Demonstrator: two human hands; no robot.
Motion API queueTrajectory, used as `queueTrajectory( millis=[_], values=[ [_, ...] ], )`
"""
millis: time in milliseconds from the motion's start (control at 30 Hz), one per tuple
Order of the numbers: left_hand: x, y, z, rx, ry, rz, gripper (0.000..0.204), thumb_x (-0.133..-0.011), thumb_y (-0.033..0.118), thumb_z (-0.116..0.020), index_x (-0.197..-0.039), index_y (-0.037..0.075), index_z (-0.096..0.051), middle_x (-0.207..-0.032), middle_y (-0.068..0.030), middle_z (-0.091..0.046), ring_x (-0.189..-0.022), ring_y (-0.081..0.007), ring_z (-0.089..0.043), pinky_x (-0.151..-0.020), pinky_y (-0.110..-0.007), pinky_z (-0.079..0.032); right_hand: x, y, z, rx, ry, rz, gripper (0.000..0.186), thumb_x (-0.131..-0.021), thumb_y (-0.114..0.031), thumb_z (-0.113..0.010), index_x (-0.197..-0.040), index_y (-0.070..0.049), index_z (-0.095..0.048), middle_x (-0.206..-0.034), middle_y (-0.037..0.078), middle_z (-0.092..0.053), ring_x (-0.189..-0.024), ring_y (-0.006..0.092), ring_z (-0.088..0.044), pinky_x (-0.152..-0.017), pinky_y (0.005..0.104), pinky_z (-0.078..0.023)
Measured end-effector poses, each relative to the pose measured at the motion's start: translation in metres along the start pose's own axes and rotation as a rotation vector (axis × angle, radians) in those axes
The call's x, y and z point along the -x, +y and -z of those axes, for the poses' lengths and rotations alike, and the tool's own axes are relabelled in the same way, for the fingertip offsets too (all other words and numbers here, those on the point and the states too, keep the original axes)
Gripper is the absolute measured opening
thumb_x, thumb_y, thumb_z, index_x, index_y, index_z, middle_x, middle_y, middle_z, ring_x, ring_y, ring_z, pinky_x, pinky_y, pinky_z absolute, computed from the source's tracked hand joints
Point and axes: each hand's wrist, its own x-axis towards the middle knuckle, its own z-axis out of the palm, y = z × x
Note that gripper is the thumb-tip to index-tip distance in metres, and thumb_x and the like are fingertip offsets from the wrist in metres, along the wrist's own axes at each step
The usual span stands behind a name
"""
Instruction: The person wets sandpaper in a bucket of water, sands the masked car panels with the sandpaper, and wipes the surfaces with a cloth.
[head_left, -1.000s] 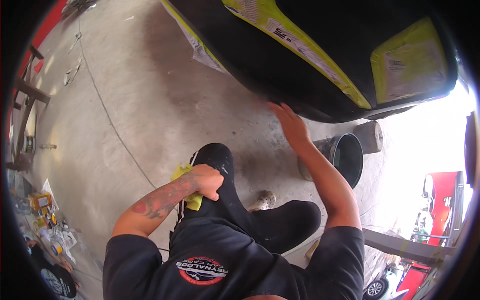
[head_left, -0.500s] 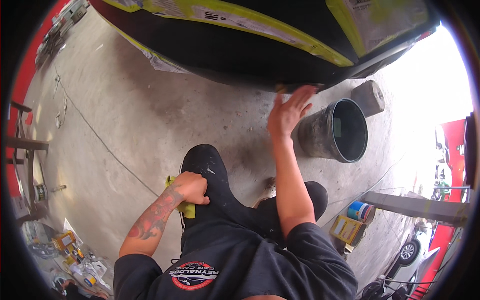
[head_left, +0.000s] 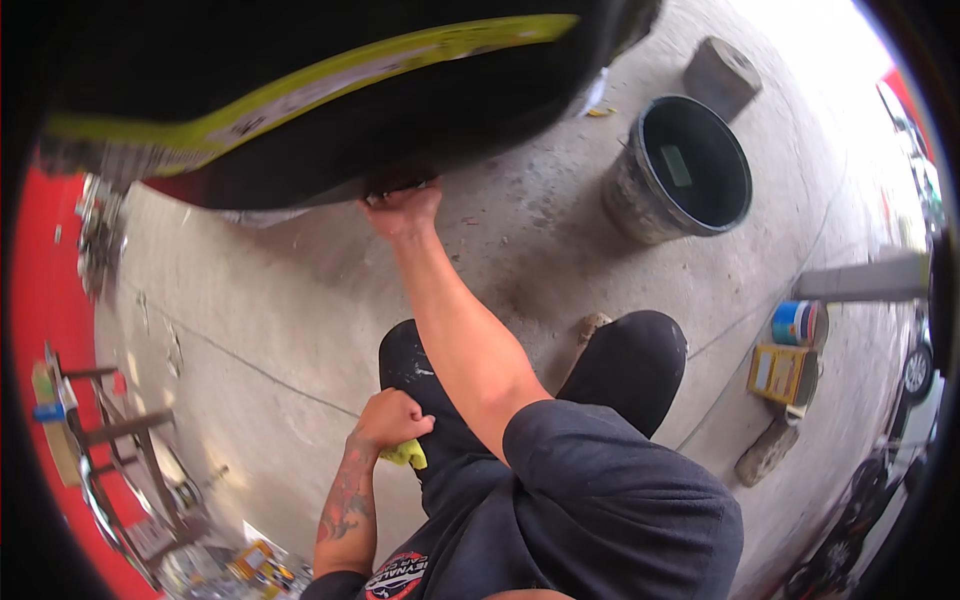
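Observation:
A glossy black car bumper [head_left: 420, 130], with a yellow-green masked strip [head_left: 380, 65] along it, fills the top of the view. My right hand [head_left: 402, 210] reaches up to its lower edge and touches it. The fingers are dim and partly hidden against the dark surface; they look stretched out along it, with no held thing that I can make out. My left hand [head_left: 392, 418] is a closed fist beside my left knee. Out from under it hangs part of a yellow-green cloth [head_left: 406, 454].
A dark bucket [head_left: 640, 190] stands right of the bumper, near a grey block [head_left: 722, 75]. Farther right are a blue can [head_left: 793, 323], a yellow tin [head_left: 782, 372] and a stone-like piece [head_left: 768, 452]. A wooden stand [head_left: 125, 430] is at the left. A cord [head_left: 230, 350] crosses the floor.
My right hand has moved left along the bumper's lower edge. The view has turned, so the bucket and cans sit differently. My left hand still holds the cloth by the knee.

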Motion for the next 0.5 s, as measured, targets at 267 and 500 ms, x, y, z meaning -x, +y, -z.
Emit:
queueTrajectory(
  millis=[267, 500],
  values=[
    [0.065, -0.095, -0.024, 1.719, 0.684, 0.341, 0.027, -0.094, 0.024, -0.056, -0.112, 0.005, -0.062, -0.101, -0.0091, -0.067, -0.082, -0.0173, -0.064, -0.071, -0.032, -0.053, -0.011, -0.182, -0.064, 0.27, -0.196, 0.31, 0.063, -0.095, -0.07, -0.031, -0.102, -0.017, -0.063, -0.101, 0.009, -0.064, -0.09, 0.0323, -0.061, -0.083, 0.049, -0.051],
    [0.067, -0.053, -0.077, 0.986, 0.569, 0.464, 0.049, -0.081, 0.003, -0.072, -0.125, 0.0, -0.05, -0.108, -0.0082, -0.062, -0.097, -0.018, -0.061, -0.084, -0.031, -0.051, -0.029, -0.259, -0.093, 0.491, -0.109, 0.633, 0.029, -0.097, -0.045, -0.05, -0.111, -0.019, -0.054, -0.103, 0.001, -0.06, -0.094, 0.0212, -0.057, -0.082, 0.0483, -0.046]
  ],
)
